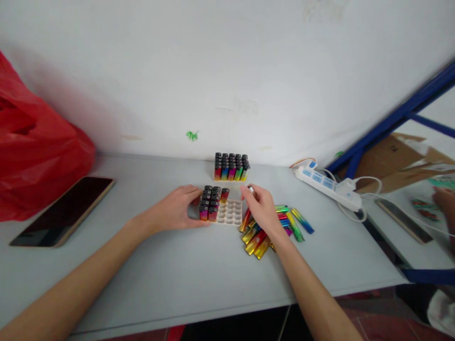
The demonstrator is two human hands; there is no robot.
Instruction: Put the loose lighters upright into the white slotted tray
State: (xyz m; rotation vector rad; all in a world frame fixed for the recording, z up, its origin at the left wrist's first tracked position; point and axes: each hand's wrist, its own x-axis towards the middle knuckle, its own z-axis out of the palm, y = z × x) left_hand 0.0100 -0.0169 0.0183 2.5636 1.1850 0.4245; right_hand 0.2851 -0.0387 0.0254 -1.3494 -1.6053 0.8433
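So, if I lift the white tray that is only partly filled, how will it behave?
The white tray looks moulded and fairly stiff, so it would probably keep its shape. The dark-topped lighters stand mostly at its left end, so that end may dip. They rise well above the tray, so a tilt could topple some.
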